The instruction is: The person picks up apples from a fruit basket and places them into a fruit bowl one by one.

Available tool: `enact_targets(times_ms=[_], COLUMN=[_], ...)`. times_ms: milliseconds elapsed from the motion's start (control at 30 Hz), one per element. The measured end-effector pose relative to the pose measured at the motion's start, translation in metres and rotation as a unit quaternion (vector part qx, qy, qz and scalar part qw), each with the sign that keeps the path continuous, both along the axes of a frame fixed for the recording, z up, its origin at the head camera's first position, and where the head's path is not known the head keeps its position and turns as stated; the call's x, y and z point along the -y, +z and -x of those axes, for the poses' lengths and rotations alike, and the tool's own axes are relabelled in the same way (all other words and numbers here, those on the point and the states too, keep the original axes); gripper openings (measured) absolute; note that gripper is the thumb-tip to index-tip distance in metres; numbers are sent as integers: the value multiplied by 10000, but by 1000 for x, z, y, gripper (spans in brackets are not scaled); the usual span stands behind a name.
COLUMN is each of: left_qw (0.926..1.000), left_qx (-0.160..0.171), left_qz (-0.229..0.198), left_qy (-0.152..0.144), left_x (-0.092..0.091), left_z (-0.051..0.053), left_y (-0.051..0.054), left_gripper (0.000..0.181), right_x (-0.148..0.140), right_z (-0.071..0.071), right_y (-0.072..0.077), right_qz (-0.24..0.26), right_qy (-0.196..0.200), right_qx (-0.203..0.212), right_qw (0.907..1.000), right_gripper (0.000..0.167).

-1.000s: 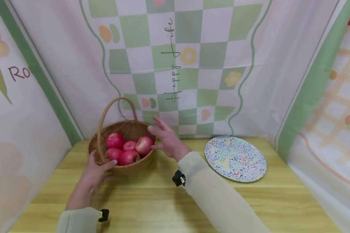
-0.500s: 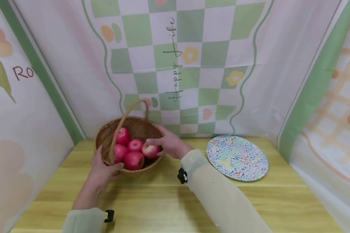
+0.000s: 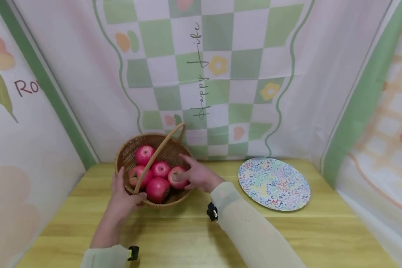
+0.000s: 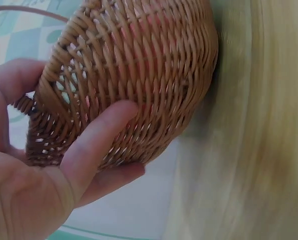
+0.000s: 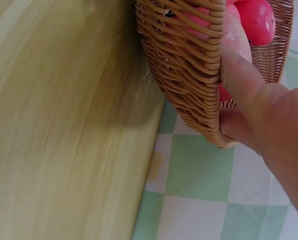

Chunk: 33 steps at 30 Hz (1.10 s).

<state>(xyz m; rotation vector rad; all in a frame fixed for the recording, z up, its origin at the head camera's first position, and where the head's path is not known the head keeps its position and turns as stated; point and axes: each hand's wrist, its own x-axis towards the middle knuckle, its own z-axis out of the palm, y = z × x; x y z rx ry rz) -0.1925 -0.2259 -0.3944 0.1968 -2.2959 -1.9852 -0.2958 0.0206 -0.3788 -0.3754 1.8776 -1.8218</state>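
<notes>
A brown wicker basket point(image 3: 128, 154) with a tall hooped handle point(image 3: 160, 147) holds several red apples point(image 3: 158, 190). My left hand point(image 3: 122, 197) grips its near-left rim, thumb over the edge; in the left wrist view, fingers point(image 4: 101, 140) lie along the woven outer wall. At the opposite side, my right hand point(image 3: 202, 175) reaches over the rim. Its thumb is against the paler apple point(image 3: 174, 171) at the basket's right. The right wrist view shows two digits inside the rim, beside that apple point(image 5: 236, 37), and no fingers on the outer wall.
A round, flat plate point(image 3: 274, 184) with multicoloured speckles lies at the back right of the wooden table point(image 3: 177, 234). Printed cloth point(image 3: 217, 29) hangs behind the table, with more cloth at both sides.
The basket has shifted right and nearer, and its handle has swung round to slant rightward. My left hand has moved along with it; my right hand has come over the rim to the pale apple.
</notes>
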Motion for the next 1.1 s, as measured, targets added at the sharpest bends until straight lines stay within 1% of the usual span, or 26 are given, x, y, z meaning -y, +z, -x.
enact_targets(times_ms=[67, 133, 200, 267, 367, 433, 533, 633, 767, 867, 1000, 1100], left_qw=[9999, 9994, 9971, 9924, 9814, 9785, 9781, 9810, 9901, 9947, 9956, 9949], left_qx=[-104, -243, -401, -509, -617, -613, -563, -480, -329, -220, -161, -178], left_qz=[87, 202, 603, 1096, 1803, 1963, 2002, 1878, 1344, 921, 750, 762], left_qy=[88, 169, 221, 236, 213, 151, 74, -2, -225, -396, -543, -632], left_x=[-2, -7, -13, -20, -29, -35, -41, -45, -49, -54, -59, -60], left_z=[-2, -4, -6, -9, -11, -12, -14, -15, -17, -19, -19, -19], left_y=[-1, 0, 3, 6, 10, 11, 12, 13, 13, 13, 13, 14], left_gripper=[118, 116, 115, 114, 114, 114, 115, 115, 115, 114, 110, 108], right_x=[1, 1, -1, -4, -13, -20, -30, -39, -47, -52, -56, -58], right_z=[0, -2, -4, -7, -13, -17, -25, -34, -44, -49, -53, -54], right_y=[-1, -2, -6, -11, -21, -24, -26, -22, -14, -8, -5, -7], right_qz=[-112, -270, -441, -493, -402, -304, -255, -309, -563, -793, -1086, -1130], right_qy=[-39, -94, -146, -182, -258, -349, -481, -514, -465, -393, -343, -373], right_qx=[-3, -54, -141, -142, -59, 18, 18, -24, -66, -94, -154, -165], right_qw=[9999, 9996, 9988, 9985, 9988, 9989, 9985, 9982, 9973, 9960, 9934, 9928], right_gripper=[99, 101, 102, 101, 100, 101, 102, 102, 103, 106, 107, 104])
